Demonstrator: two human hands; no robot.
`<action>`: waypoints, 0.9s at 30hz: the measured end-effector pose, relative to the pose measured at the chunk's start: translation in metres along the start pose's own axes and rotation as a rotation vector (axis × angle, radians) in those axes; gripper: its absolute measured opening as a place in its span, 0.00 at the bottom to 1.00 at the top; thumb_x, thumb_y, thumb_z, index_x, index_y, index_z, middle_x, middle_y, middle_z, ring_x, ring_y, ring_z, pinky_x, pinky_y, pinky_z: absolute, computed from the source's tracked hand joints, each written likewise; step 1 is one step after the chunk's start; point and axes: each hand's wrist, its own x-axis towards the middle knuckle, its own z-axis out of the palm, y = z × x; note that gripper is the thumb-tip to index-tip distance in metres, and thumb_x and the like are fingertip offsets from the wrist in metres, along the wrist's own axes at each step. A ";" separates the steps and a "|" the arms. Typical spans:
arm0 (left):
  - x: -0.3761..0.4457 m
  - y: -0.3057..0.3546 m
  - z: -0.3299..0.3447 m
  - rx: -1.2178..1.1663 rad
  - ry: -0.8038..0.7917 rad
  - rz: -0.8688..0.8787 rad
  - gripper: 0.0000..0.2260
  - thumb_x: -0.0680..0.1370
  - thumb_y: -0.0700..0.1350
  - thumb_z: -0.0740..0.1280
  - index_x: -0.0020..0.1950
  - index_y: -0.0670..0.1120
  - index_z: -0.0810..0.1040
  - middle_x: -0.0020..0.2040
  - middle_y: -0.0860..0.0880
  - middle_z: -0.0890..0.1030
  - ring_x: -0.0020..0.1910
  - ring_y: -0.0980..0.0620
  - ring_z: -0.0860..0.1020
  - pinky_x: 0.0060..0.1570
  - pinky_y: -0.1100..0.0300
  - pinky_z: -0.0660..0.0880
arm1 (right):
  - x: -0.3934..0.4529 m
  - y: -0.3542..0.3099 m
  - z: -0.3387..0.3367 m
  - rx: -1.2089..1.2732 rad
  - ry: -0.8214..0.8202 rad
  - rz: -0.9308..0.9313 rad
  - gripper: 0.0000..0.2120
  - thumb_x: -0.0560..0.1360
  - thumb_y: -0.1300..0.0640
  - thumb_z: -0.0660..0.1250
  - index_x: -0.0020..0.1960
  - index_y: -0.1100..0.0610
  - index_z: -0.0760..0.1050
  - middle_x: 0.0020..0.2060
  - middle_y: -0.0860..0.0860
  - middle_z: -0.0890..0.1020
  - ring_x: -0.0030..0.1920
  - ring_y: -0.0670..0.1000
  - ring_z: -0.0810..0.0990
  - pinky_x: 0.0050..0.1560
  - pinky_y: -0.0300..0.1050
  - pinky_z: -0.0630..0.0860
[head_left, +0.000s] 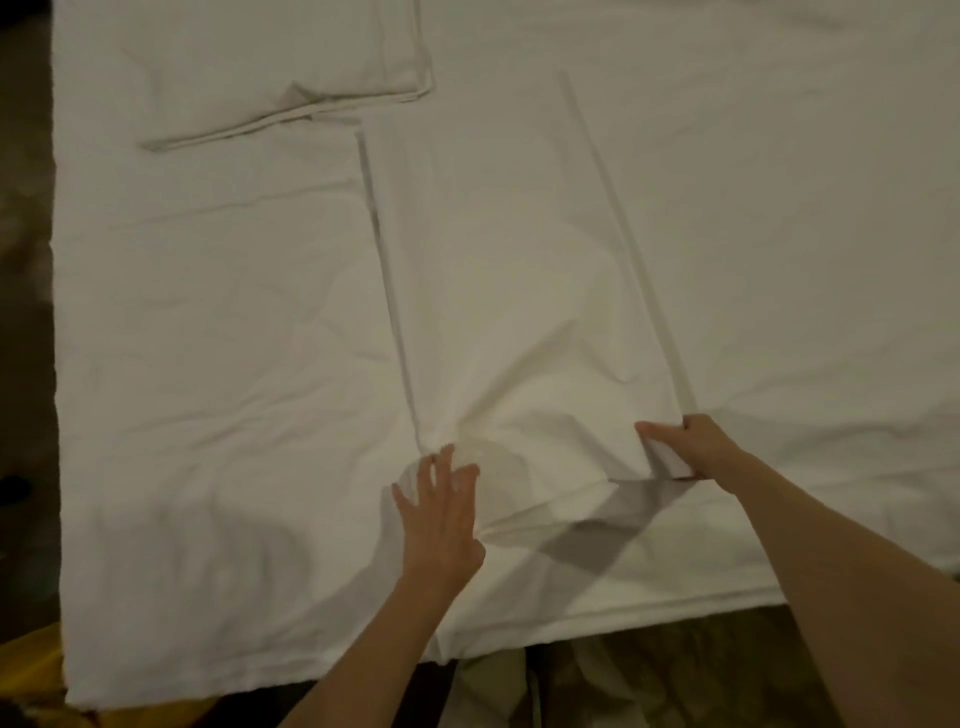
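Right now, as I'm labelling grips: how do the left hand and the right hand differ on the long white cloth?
The left hand lies with fingers spread on the near left corner of the white cloth; the right hand curls its fingers, pinching the near right corner. The left hand's corner is spread out; the right hand's is bunched up. Both are at the cloth's near end.

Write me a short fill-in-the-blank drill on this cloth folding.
1. The right hand pinches the cloth at its near ____ corner.
2. The left hand presses the cloth's near ____ corner, fingers spread.
3. A folded cloth lies at the far ____ of the bed.
4. Every cloth here is ____ in colour.
Missing: right; left; left; white.
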 end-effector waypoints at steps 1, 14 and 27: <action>0.002 -0.001 0.006 0.049 0.055 0.081 0.31 0.60 0.43 0.74 0.62 0.50 0.69 0.68 0.43 0.66 0.65 0.42 0.66 0.56 0.40 0.69 | -0.002 0.002 0.003 0.005 0.026 -0.021 0.27 0.74 0.48 0.70 0.63 0.67 0.73 0.58 0.60 0.77 0.55 0.59 0.76 0.47 0.50 0.75; 0.036 -0.001 -0.013 0.358 -0.028 0.412 0.26 0.73 0.42 0.69 0.67 0.44 0.62 0.61 0.44 0.70 0.54 0.44 0.76 0.49 0.51 0.68 | -0.023 -0.020 0.016 0.262 0.392 -0.188 0.25 0.78 0.45 0.62 0.54 0.70 0.77 0.51 0.63 0.80 0.54 0.60 0.78 0.51 0.50 0.71; 0.012 0.025 0.005 -0.010 0.165 0.229 0.20 0.74 0.35 0.64 0.65 0.39 0.69 0.55 0.41 0.73 0.48 0.39 0.78 0.37 0.48 0.75 | -0.059 -0.037 0.012 0.502 0.334 -0.348 0.15 0.79 0.48 0.61 0.46 0.62 0.73 0.37 0.55 0.75 0.37 0.52 0.76 0.37 0.47 0.73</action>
